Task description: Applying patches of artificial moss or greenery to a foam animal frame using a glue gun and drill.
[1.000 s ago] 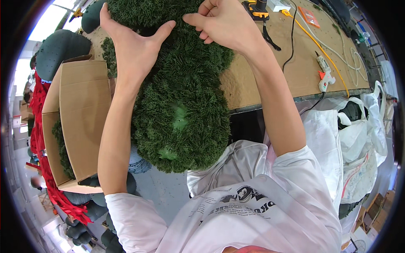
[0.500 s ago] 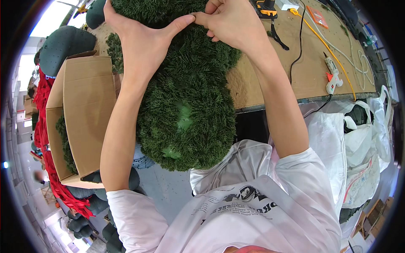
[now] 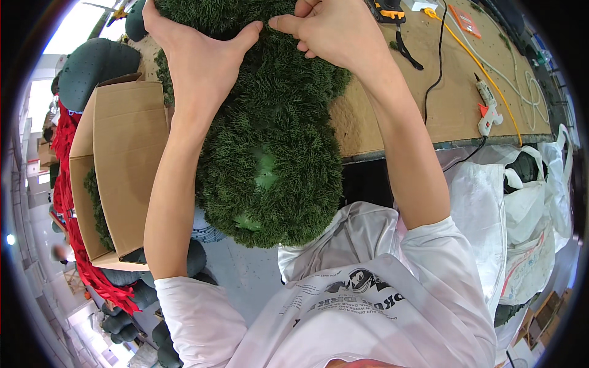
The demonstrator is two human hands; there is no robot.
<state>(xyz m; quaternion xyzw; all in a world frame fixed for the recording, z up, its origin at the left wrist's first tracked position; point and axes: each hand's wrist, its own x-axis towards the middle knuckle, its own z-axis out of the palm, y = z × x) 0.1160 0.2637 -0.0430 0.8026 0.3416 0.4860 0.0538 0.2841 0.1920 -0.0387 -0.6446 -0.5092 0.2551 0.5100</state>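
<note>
A long, bushy piece of artificial greenery (image 3: 276, 110) stretches away from me, its dark green sprigs packed densely. Bare light green patches of its base (image 3: 265, 168) show near its close end. Over its far part, my left hand (image 3: 199, 61) is spread with the thumb stretched toward the middle; its other fingers are partly cut off by the top edge. Facing that thumb, my right hand (image 3: 334, 30) has its fingers curled together just above the sprigs. Whatever its fingers may hold is too small or hidden to make out.
An open cardboard box (image 3: 129, 165) with greenery inside stands at left, near dark green domes (image 3: 101, 67) and red strips (image 3: 76, 239). On the brown tabletop (image 3: 362, 122) lie a hot glue gun (image 3: 488, 107), cords and a black-and-yellow tool (image 3: 389, 11). White bags (image 3: 475, 202) hang at right.
The two hands have drawn slightly apart: my left thumb has shifted left, away from the right fingertips it was touching. The greenery has barely moved.
</note>
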